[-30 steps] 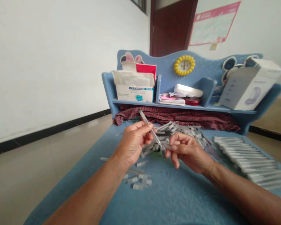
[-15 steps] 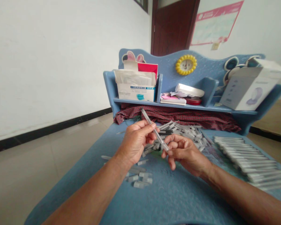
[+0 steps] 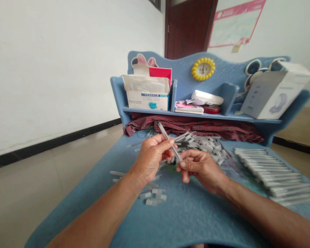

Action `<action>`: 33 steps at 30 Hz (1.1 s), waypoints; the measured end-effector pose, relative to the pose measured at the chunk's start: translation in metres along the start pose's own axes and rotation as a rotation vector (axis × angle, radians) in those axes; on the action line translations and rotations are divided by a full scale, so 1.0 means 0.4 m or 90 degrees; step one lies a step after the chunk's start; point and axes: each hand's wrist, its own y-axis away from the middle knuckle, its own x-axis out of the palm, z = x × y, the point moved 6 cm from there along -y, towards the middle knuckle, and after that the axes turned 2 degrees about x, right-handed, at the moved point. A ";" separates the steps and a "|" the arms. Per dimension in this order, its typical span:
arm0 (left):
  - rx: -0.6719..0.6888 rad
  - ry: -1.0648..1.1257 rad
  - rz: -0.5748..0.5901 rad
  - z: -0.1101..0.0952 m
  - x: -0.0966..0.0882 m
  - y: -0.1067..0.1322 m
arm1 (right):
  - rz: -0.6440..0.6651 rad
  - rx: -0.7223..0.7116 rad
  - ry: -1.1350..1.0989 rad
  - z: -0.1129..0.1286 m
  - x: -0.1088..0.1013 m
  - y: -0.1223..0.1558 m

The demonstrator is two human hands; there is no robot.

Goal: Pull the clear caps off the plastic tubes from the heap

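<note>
A clear pen barrel (image 3: 163, 130) slants between my two hands above the blue desk. My left hand (image 3: 155, 153) pinches it around the middle, thumb on top. At its lower end, the thumb and fingers of my right hand (image 3: 198, 168) are closed on it. Behind my hands lies a loose heap of pen parts (image 3: 204, 144), clear and grey with some black pieces. Several short clear caps (image 3: 152, 201) are scattered under my left forearm. To the right, assembled-looking pens (image 3: 274, 172) lie side by side in a stack.
The blue desk (image 3: 134, 227) has a rear shelf holding a mask box (image 3: 147, 100), papers (image 3: 188, 108), a red tin (image 3: 212, 109) and a white carton (image 3: 271, 96). A checked cloth (image 3: 222, 131) lies below the shelf. A yellow clock (image 3: 203, 69) is on the backboard.
My right hand has shifted slightly left and up along the pen barrel, its fingers closing more around the lower end. My left hand keeps its pinch. The view has shifted a little.
</note>
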 end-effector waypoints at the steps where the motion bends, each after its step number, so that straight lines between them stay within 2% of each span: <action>1: 0.001 -0.004 -0.003 0.001 -0.001 0.000 | -0.003 0.011 0.008 -0.005 -0.002 -0.001; 5: 0.006 -0.032 -0.013 0.002 -0.005 -0.001 | 0.004 0.064 0.080 -0.023 0.001 0.003; 14: 0.025 -0.115 0.004 -0.002 0.001 -0.003 | 0.003 0.016 0.148 -0.023 0.020 0.017; 27: 0.018 -0.066 -0.015 0.015 0.013 0.003 | -0.017 -0.014 0.162 -0.001 0.009 0.022; 33: 0.023 -0.052 -0.020 0.001 0.010 0.002 | 0.028 0.013 0.204 0.020 0.028 0.018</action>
